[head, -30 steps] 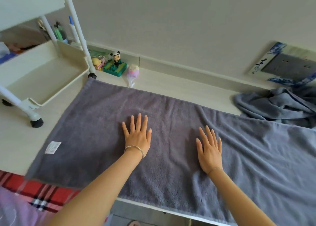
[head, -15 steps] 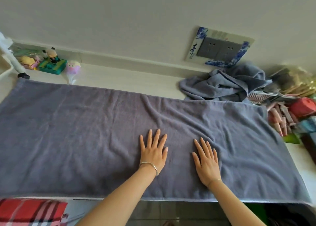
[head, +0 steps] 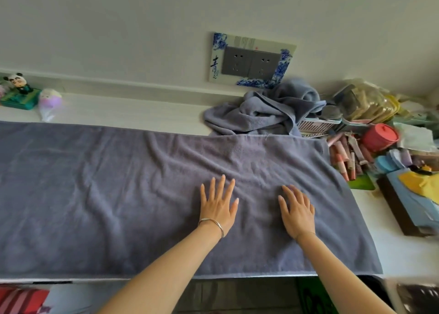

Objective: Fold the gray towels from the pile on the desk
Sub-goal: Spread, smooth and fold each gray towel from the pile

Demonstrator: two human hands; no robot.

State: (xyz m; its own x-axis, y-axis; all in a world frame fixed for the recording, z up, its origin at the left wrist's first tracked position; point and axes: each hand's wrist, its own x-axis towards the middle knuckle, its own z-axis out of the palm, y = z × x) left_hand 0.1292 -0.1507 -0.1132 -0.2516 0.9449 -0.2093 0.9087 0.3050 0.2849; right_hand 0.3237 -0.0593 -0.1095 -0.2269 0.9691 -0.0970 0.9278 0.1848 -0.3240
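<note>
While left hand, right hand press towel, pile overlaps pink basket.

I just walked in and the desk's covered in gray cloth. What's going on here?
A person is getting a gray towel ready to fold. It lies spread out across the desk, not yet folded and a little wrinkled. The left hand and right hand lie flat on its right half, fingers straight. A crumpled pile of gray towels sits by the wall behind it, below the wall sockets.
</note>
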